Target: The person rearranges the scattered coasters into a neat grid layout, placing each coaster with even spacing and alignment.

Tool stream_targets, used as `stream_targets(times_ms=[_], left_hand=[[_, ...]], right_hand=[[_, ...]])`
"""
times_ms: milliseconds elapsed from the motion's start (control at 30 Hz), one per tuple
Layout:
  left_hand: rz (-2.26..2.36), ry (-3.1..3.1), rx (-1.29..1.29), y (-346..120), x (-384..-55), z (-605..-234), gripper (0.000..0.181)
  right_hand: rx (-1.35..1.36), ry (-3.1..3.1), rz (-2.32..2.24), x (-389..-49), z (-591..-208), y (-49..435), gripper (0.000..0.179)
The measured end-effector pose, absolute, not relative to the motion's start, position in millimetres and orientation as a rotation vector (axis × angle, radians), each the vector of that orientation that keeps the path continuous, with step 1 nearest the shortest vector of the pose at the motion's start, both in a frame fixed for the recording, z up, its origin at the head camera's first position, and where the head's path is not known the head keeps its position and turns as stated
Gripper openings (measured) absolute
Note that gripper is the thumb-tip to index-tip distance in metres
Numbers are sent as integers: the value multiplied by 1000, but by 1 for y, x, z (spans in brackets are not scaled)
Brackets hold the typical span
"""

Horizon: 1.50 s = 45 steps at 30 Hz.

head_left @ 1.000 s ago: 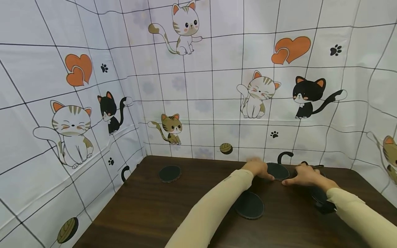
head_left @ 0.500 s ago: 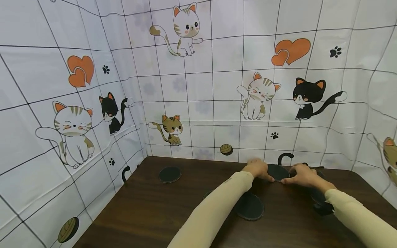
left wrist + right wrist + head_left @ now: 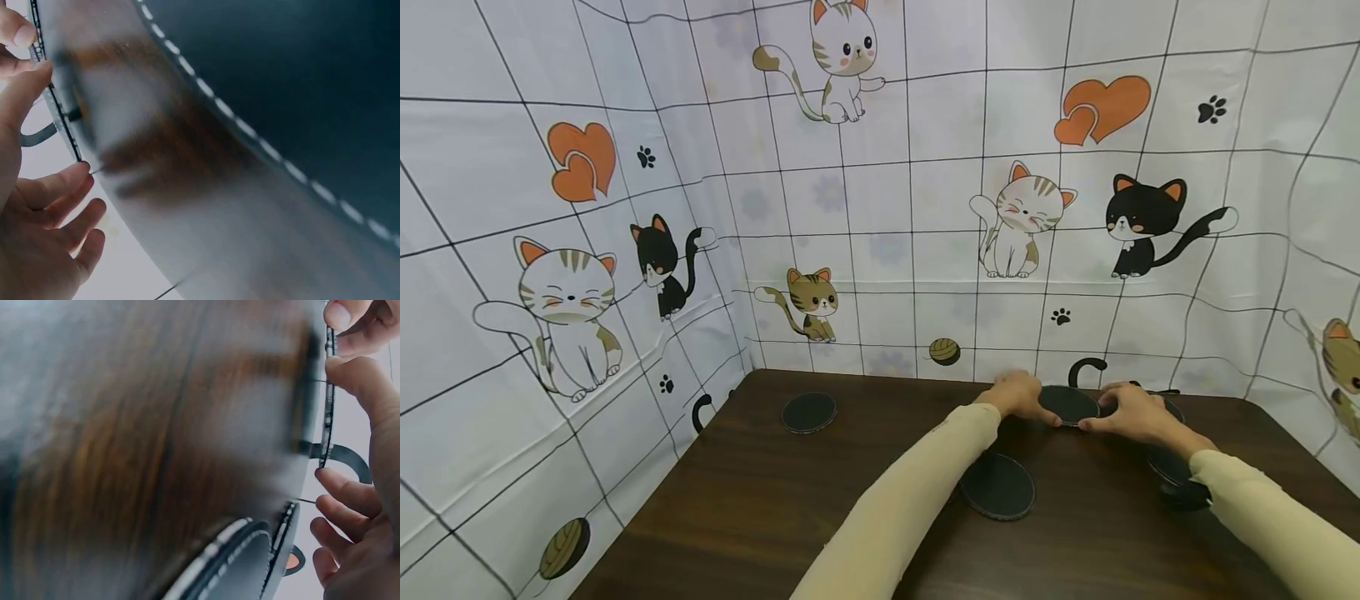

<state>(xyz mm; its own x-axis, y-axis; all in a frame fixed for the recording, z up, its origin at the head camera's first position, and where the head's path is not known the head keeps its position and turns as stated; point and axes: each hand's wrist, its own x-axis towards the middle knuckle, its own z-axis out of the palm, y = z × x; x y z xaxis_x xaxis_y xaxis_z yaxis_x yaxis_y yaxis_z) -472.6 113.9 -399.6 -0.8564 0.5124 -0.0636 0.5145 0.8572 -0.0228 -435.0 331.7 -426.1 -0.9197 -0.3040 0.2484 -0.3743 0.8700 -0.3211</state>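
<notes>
Near the back edge of the dark wooden table, both hands hold a round black coaster with white-stitched rim, one hand at each side. My left hand has its thumb on the near edge and fingers at the far side. The right hand grips the opposite edge the same way. In the left wrist view the coaster appears edge-on between thumb and fingertips of the left hand. The right wrist view shows the coaster edge-on too, pinched by the right hand.
Other coasters lie about: one at the back left, one beside the left forearm, one by the right wrist. A small black object sits under the right sleeve. A cat-print cloth hangs behind and left of the table.
The right hand's fingers have drawn slightly inward to the coaster's edge. The left hand stays nearly still, and the head view has tipped down a little.
</notes>
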Motion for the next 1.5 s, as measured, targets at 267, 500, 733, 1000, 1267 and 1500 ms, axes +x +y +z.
stream_targets(times_ms=[267, 500, 733, 1000, 1267, 1500], left_hand=[[-6, 3038, 905, 104, -459, -387, 56], [3, 3133, 989, 93, -434, -374, 63], [72, 3169, 1083, 82, -402, -377, 63], [215, 3135, 969, 68, -382, -371, 50], [261, 3073, 943, 60, -378, -381, 50], [230, 3025, 914, 55, -373, -397, 50]], right_hand=[[551, -2746, 563, -414, -412, 335, 67], [591, -2602, 666, -386, -400, 331, 62], [596, -2575, 797, -353, -408, 331, 55], [604, -2596, 862, -341, -407, 323, 60], [654, -2680, 841, -341, -411, 316, 61], [706, -2712, 796, -340, -421, 313, 60]])
